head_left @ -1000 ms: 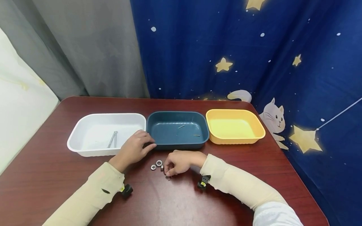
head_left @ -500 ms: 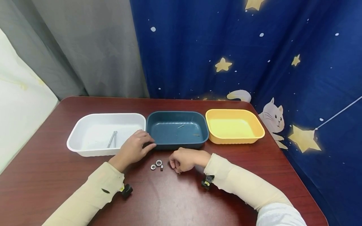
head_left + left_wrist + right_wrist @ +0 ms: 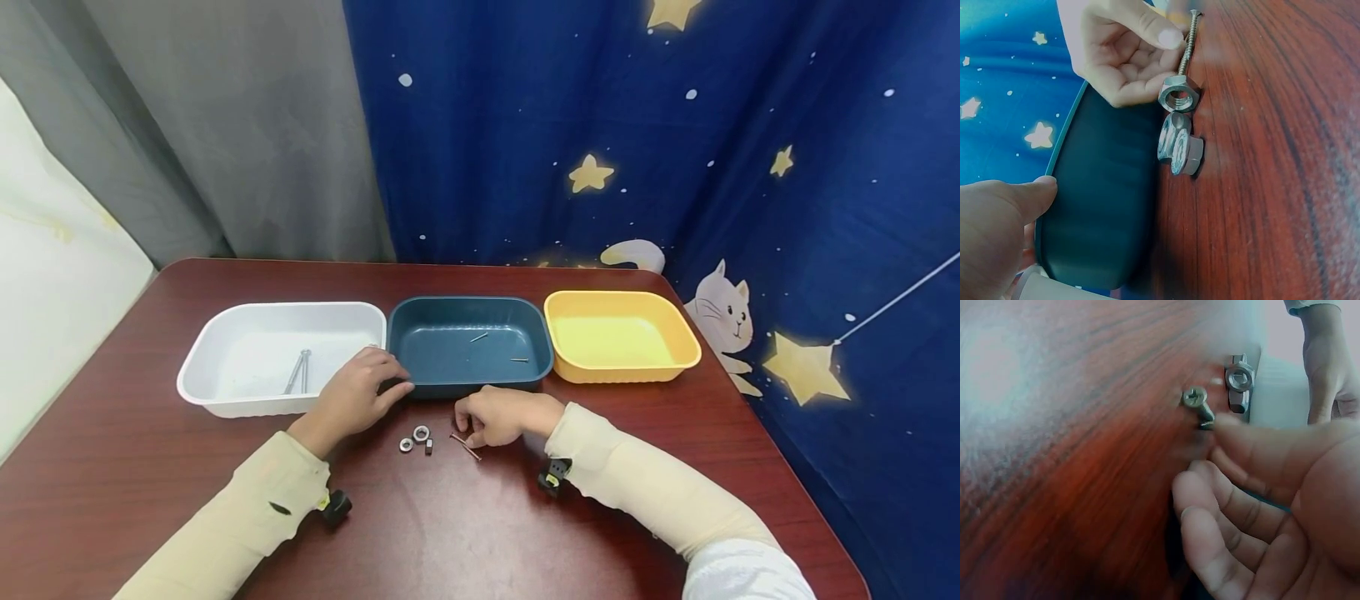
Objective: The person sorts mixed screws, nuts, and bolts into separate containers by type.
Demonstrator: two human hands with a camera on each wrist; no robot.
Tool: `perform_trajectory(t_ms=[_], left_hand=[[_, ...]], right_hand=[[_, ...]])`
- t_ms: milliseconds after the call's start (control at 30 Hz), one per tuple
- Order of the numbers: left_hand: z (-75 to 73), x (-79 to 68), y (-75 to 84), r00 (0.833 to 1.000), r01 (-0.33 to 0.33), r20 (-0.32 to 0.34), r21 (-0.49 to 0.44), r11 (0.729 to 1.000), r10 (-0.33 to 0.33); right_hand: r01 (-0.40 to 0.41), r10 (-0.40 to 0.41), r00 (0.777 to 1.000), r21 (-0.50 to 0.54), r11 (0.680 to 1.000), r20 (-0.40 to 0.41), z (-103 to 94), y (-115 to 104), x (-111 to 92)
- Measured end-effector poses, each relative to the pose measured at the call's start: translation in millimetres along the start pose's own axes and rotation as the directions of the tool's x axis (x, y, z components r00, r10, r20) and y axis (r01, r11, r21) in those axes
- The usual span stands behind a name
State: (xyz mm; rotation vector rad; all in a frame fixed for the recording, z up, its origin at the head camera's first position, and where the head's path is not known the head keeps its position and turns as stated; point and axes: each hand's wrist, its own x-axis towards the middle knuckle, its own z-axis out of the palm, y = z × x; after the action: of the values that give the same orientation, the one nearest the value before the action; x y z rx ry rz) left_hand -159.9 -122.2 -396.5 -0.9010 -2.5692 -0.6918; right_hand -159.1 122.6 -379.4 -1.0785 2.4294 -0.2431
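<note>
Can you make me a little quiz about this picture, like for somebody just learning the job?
1. How many nuts lie on the table?
2. True or false: the left hand touches the yellow tray.
3. Fill in the gap: right by the thumb of the right hand lies a long, thin metal ____.

Key
1. Three.
2. False: it touches the blue tray.
3. Screw.
</note>
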Motion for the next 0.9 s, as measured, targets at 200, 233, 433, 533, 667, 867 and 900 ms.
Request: perform_trajectory(t_ms=[200, 233, 433, 533, 667, 867, 900], left_hand=[[-0.7, -0.5, 0.8, 1.000, -0.004, 0.002, -0.006, 1.000, 0.004], [-0.8, -0.7, 0.9, 1.000, -0.005, 0.000, -0.006, 1.000, 0.005], [-1.8, -1.5, 1.5, 1.000, -0.004, -0.005, -0.003, 1.000, 0.004], [-1.8, -1.7, 1.1, 1.000, -0.002, -0.002, -0.003, 1.000, 0.002], [-2.2, -1.8, 0.9, 1.000, 0.000, -0.002, -0.004, 1.000, 0.000], [-1.8, -0.9, 0.4, 1.000, -0.007, 0.002, -0.002, 1.000, 0.007], [-1.6, -0.8, 0.3, 1.000, -0.010, 0.001, -0.002, 1.000, 0.010]], right_hand=[[0.012, -0.013, 1.000, -0.027, 1.000, -0.027, 2.0, 0, 1], [0.016, -0.017, 0.999, -0.030, 0.999, -0.033, 2.3, 0, 1], [0.004, -0.009, 0.998, -0.088, 0.996, -0.061, 3.9, -3, 1], [-0.035, 0.027, 0.997, -0.111, 0.993, -0.077, 5.3, -5, 2], [-0.073, 0.061, 0.993, -0.120, 0.990, -0.102, 7.2, -8, 6], [-0.052, 0.037, 0.994, -0.155, 0.987, -0.100, 6.5, -10, 9], [-0.042, 0.027, 0.995, -0.156, 0.987, -0.099, 5.6, -10, 9]])
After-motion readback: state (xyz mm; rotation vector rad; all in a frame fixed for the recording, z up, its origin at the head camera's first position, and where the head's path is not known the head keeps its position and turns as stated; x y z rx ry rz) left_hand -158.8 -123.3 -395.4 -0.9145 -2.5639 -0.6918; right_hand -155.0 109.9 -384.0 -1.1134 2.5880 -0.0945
